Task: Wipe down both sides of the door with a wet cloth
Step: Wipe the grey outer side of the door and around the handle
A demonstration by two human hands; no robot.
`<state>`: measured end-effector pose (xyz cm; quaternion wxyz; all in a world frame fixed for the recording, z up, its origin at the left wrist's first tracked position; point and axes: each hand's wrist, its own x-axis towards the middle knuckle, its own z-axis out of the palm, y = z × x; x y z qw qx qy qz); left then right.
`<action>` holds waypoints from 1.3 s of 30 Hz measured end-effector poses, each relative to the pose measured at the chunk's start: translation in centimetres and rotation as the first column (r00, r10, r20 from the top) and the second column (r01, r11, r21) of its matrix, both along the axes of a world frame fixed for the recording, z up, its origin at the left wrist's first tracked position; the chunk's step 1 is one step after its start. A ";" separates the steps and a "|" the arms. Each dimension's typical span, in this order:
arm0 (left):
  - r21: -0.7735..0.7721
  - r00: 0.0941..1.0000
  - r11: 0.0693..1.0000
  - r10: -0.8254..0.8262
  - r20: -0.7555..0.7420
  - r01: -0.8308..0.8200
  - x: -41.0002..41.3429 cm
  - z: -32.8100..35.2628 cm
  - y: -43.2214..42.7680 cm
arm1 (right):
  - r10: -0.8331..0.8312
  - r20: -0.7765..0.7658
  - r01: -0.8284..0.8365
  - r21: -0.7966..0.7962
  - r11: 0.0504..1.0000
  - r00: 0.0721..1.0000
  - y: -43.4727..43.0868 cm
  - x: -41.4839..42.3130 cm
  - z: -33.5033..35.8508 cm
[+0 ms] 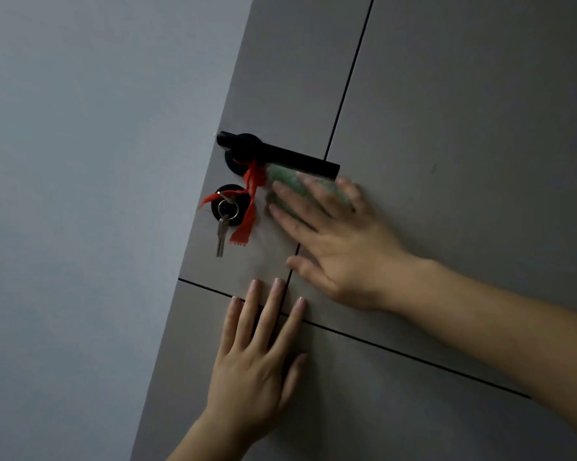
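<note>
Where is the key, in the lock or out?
In the lock, it seems: the key ring hangs from it, and a second key dangles below.

Dim, flat, greyish light; no glare. The right hand (330, 241) and cloth (288, 183) are motion-blurred; elsewhere fairly sharp.

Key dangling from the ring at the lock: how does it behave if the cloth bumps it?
The key probably swings and rattles, since it hangs free from a ring. It looks like thin metal, so it is likely stiff and light. The ribbon beside it looks limp and might snag the cloth.
</note>
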<state>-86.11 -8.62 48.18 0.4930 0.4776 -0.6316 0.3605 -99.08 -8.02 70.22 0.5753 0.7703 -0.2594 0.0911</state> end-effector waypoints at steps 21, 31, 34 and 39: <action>0.022 1.000 1.000 0.016 0.016 -0.017 -2.8 1.7 0.7 | 0.042 0.191 -0.021 -0.109 0.994 0.981 0.5 -12.8 -0.5; 0.112 1.000 0.994 -0.004 -0.011 0.005 -3.0 1.9 1.2 | 0.049 -0.025 -0.049 -0.010 0.999 0.998 1.2 -14.2 -10.3; 0.122 0.999 0.992 -0.023 -0.030 0.027 -3.0 2.0 1.4 | 0.041 0.121 -0.028 -0.107 0.994 0.992 0.6 -14.8 -6.2; 0.156 0.999 0.988 -0.016 -0.031 0.021 -3.2 1.7 1.4 | 0.064 0.229 -0.054 -0.053 0.997 0.971 0.0 -13.6 -9.0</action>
